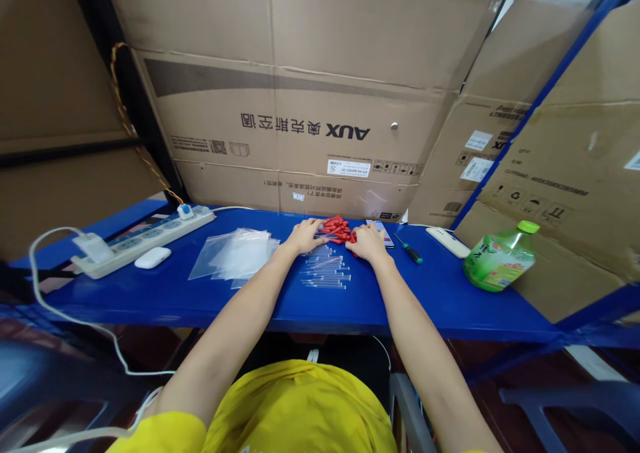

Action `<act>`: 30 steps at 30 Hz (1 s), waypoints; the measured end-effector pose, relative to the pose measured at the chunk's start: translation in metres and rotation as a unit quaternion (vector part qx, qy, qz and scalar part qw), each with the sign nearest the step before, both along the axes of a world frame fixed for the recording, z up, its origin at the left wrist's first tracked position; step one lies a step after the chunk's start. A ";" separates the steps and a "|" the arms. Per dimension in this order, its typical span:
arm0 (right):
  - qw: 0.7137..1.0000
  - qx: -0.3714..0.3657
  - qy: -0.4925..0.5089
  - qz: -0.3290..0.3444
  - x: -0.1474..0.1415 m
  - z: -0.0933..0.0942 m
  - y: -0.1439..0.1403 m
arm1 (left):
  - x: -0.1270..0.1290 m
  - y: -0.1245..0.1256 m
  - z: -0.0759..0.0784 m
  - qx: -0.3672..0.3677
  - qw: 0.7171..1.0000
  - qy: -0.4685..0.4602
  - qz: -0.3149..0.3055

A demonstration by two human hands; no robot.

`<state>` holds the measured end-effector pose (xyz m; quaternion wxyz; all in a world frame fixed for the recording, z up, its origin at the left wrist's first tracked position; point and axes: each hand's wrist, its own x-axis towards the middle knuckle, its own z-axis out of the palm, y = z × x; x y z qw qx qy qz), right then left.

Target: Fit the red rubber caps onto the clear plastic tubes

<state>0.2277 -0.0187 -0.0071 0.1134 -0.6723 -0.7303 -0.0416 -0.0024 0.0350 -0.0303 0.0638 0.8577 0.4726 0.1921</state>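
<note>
So far, both hands rest on the pile of red pieces (336, 229) at the back of the blue table (440, 293): left hand (303, 235) and right hand (368, 242) lie flat, fingers spread (nothing visibly pinched). Clear tubes (326, 271) lie in rows just before them, plastic bags (235, 254) unfilled alongside.

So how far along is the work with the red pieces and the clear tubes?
Done, it seems: a row of clear tubes lies sorted in front of the hands. In hand: the left hand and right hand both rest on the pile of red pieces; what they grip is too small to tell. Left: that pile looks sizeable, and the stack of bags beside the left hand looks untouched.
</note>
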 end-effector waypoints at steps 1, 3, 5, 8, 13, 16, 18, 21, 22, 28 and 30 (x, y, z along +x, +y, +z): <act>1.000 -0.001 -0.004 -0.006 0.000 0.000 -0.001 | 0.000 -0.001 0.001 0.001 1.000 0.001 0.004; 1.000 -0.003 -0.004 0.005 0.000 0.000 -0.002 | 0.000 -0.002 0.002 0.004 1.000 0.002 0.011; 0.999 -0.008 0.002 0.033 0.000 -0.001 0.000 | 0.000 -0.003 0.003 0.006 1.000 0.003 0.015; 0.997 -0.011 0.012 0.072 -0.002 -0.003 0.004 | -0.001 0.000 0.002 0.003 1.000 0.009 0.006; 0.994 -0.002 0.016 0.108 -0.001 -0.006 0.008 | -0.007 0.008 0.000 -0.005 1.000 -0.008 -0.030; 0.997 -0.008 0.025 0.077 0.004 -0.005 0.008 | -0.009 0.010 -0.002 -0.003 0.999 -0.016 -0.038; 0.999 -0.011 0.032 0.041 0.007 -0.003 0.007 | -0.010 0.011 -0.003 -0.004 0.999 -0.018 -0.036; 0.999 -0.019 0.035 0.002 0.009 -0.001 0.006 | -0.010 0.011 -0.004 0.000 0.999 -0.021 -0.029; 0.999 -0.023 0.035 -0.002 0.008 -0.001 0.005 | -0.009 0.011 -0.004 0.006 0.999 -0.024 -0.030; 0.999 -0.016 0.027 0.035 0.004 -0.003 0.004 | -0.007 0.006 0.003 0.046 0.995 -0.045 -0.075; 0.998 0.006 0.032 0.050 0.002 -0.003 0.003 | -0.006 0.004 0.005 0.046 0.994 -0.050 -0.090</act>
